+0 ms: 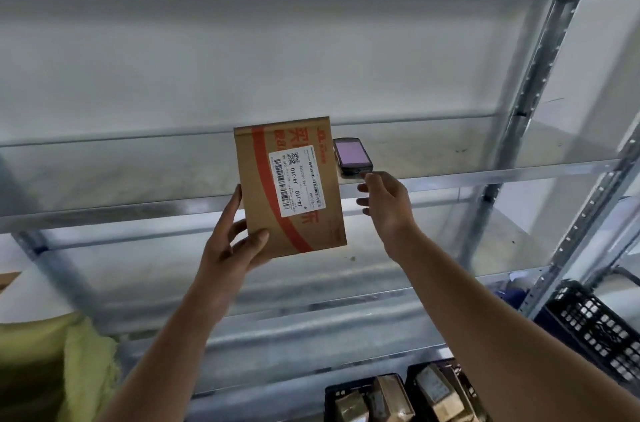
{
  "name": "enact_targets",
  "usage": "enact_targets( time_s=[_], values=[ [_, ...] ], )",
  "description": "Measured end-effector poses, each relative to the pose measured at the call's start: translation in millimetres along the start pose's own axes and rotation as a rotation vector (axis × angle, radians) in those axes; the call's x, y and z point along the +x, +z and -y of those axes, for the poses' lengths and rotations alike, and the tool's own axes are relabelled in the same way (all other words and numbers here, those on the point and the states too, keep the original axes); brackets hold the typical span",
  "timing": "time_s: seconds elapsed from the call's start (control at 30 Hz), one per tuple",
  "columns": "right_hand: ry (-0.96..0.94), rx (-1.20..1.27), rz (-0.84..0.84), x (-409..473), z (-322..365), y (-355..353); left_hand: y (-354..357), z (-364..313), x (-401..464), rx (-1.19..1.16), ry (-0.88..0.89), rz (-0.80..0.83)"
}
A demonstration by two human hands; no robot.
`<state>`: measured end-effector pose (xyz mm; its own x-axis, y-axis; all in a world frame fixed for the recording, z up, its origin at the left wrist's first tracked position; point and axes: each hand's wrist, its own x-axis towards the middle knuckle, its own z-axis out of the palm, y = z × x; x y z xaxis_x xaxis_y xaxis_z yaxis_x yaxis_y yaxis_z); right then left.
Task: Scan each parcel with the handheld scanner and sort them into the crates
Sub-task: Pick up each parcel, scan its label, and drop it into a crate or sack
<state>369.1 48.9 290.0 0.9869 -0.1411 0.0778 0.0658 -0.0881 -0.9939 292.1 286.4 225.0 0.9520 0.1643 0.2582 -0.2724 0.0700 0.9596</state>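
Gripping the parcel (289,188) by its lower left corner, the left hand (228,245) has its thumb across the front face and its fingers (232,205) up along the left edge and behind, so the white label (298,181) faces the camera. The parcel is held upright in the air, in front of the middle shelf (450,176) and just left of the scanner (350,157).

The right hand (386,200) is just right of the parcel, its fingers loosely curled and holding nothing, with the tips near the scanner's lower end; whether they touch it I cannot tell. The scanner lies flat on the shelf, screen lit and facing up, partly hidden behind the parcel's right edge.

Further from the parcel, down and to the right, two black crates (398,397) stand side by side with several brown parcels already in them, and a third black crate (595,328) sits further right and appears empty from here. To the lower left of the parcel is a yellow-green cloth (83,362).

Judging by the filled crates, the sorting is well under way. This parcel is in hand but seems not yet scanned, since the scanner is on the shelf. Left for it: pick up the scanner, read the label, then drop the parcel into the proper crate. How many parcels remain is not visible.
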Motion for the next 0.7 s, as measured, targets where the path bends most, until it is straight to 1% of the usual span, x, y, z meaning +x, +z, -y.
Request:
enact_targets(
  time_s=[0.1,0.17,0.27,0.37,0.47,0.7],
  values=[
    [-0.103,-0.284,-0.078,46,8,9,-7,1,20,0.018,0.012,-0.008],
    [-0.117,-0.456,-0.137,81,11,13,-10,1,30,0.040,0.025,-0.016],
    [-0.048,-0.652,-0.123,133,11,19,-10,0,41,0.071,0.035,-0.036],
    [0.044,-0.850,-0.051,173,4,27,-11,-1,51,0.087,0.032,-0.067],
    [0.080,-0.903,-0.008,198,-7,32,-11,-1,58,0.081,0.028,-0.081],
    [0.097,-1.015,0.005,220,-14,53,-11,-2,64,0.099,0.028,-0.159]
  ],
)
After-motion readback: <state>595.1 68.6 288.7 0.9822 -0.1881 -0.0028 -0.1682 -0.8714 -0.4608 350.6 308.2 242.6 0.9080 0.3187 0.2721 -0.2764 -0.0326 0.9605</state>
